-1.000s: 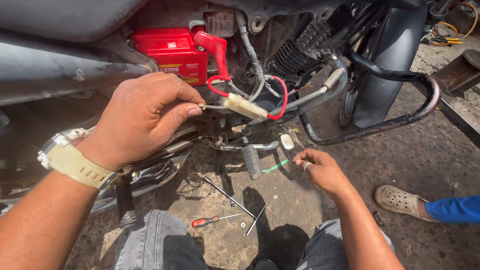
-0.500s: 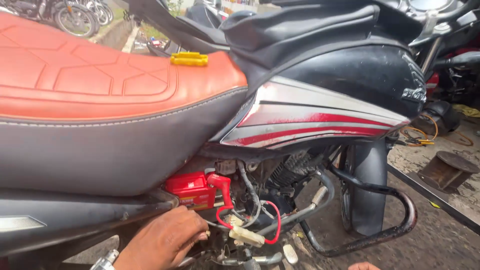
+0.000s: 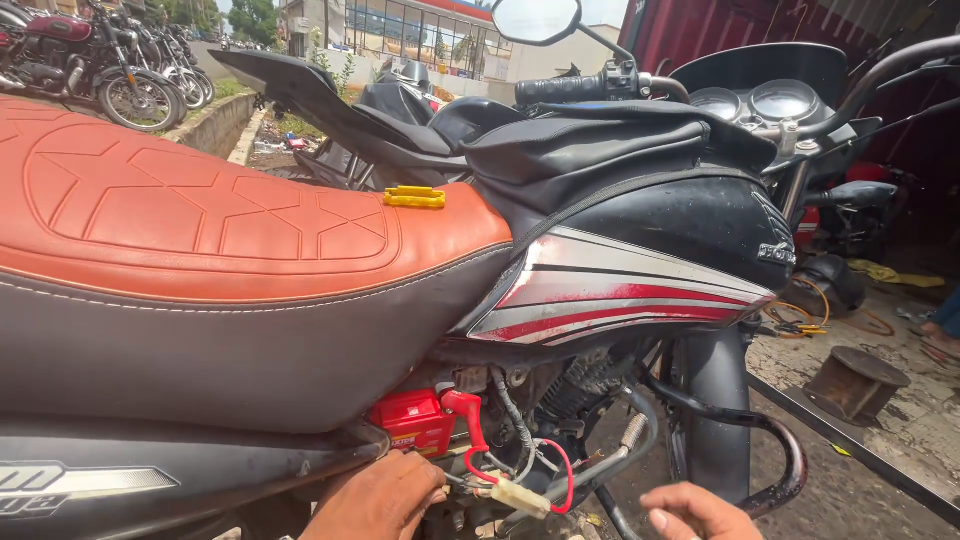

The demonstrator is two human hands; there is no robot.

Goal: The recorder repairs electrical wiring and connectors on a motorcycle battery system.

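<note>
Both hands get chopped by the bottom edge: the left hand (image 3: 385, 500) shows only knuckles and part of the back, the right hand (image 3: 695, 512) just a few fingers. Whether the left one actually grips the pale plastic wire connector (image 3: 520, 496) can't be made out. The red box-shaped battery (image 3: 412, 425) is half tucked under the orange-and-black quilted motorcycle seat (image 3: 200, 230), which runs off the left edge. The round mirror (image 3: 537, 18) is clipped at the top.
</note>
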